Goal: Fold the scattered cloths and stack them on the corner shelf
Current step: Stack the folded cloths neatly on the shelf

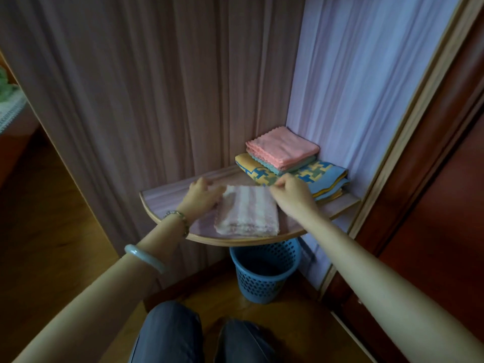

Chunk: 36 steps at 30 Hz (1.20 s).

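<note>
Both the left hand [203,193] and right hand [290,192] pinch far corners of the striped towel [247,214], seemingly soft, light and floppy, best held on both sides.

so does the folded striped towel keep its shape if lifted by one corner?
Probably not: the striped towel looks plush and limp, so its folds would likely fall open. Few thin layers, so likely light. Pushed, it should slide on the glossy shelf rather than roll.
</note>
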Motion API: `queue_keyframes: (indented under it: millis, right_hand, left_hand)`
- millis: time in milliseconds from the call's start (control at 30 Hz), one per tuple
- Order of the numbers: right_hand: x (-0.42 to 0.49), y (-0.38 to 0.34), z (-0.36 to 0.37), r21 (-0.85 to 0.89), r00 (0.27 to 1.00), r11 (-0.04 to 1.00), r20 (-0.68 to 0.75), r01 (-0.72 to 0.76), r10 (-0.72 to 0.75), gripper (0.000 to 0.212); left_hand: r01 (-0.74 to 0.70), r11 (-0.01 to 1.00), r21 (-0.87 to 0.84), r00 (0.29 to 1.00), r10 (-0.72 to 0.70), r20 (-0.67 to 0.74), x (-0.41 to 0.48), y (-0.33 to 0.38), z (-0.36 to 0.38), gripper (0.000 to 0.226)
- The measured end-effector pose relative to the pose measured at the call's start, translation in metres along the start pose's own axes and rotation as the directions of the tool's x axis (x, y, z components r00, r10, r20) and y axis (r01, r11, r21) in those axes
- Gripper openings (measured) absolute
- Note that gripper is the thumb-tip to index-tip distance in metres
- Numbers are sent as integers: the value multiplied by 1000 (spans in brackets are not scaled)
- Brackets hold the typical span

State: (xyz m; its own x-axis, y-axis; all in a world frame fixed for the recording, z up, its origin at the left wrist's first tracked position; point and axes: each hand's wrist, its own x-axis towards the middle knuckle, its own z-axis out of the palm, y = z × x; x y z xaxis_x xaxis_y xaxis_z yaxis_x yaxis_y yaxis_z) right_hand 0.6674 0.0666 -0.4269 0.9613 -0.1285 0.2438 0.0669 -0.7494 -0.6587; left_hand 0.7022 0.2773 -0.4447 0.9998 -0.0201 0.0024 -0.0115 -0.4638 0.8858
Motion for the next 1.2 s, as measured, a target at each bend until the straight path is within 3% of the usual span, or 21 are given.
queue_keyframes:
  millis: [67, 133, 267, 333, 367, 467, 567, 700, 800, 867, 967, 1033, 1133, 1200]
  right_hand:
    - [-2, -5, -12, 84, 951, 970, 232, -228, 203, 19]
    - [-4, -9, -14, 73, 859, 925, 405, -372, 313, 23]
    - [3, -7, -4, 23, 836, 924, 436, -382, 335, 30]
    - [7, -6, 1, 121, 829, 897, 449, -426, 333, 21]
    - [10, -8, 2, 219, 821, 855, 464, -470, 333, 18]
    - [24, -12, -5, 514, 792, 632, 536, -580, 291, 27]
    - [44, -15, -28, 581, 776, 550, 590, -600, 223, 23]
    - [71, -15, -56, 696, 809, 433, 565, -573, 162, 11]
    - [100, -9, -69, 810, 895, 381, 406, -446, 183, 18]
    - [120, -4, -73, 853, 916, 359, 289, -379, 279, 14]
    - [146, 11, -74, 903, 887, 275, 195, -329, 419, 19]
    - [155, 21, -73, 939, 854, 156, 198, -306, 481, 23]
    - [160, 32, -71, 939, 803, 33, 275, -343, 528, 10]
    - [159, 39, -67, 901, 789, 39, 356, -432, 501, 9]
  left_hand:
    - [147, 982, -122, 987, -137, 86, 2, 4, -8, 37]
    - [211, 971, -115, 966, -189, 177, 0, 11, -8, 37]
    - [270, 962, -47, 937, -252, 243, 2, 13, -5, 44]
    - [327, 941, -86, 913, -291, 287, 5, 16, -5, 30]
    - [343, 930, -133, 907, -291, 303, 6, 18, -6, 25]
    - [392, 872, -293, 895, -287, 342, 15, 28, -10, 36]
    - [380, 821, -426, 902, -226, 369, 23, 44, -11, 29]
    - [392, 680, -620, 907, -176, 381, 49, 66, -3, 37]
    - [379, 596, -708, 920, -157, 360, 71, 82, 16, 36]
    - [395, 533, -748, 914, -150, 376, 88, 91, 30, 37]
    - [431, 520, -738, 899, -171, 404, 116, 105, 50, 25]
    - [453, 558, -695, 889, -223, 400, 130, 111, 64, 16]
    - [471, 567, -676, 881, -266, 391, 147, 116, 84, 26]
    - [447, 551, -704, 894, -260, 364, 160, 115, 95, 46]
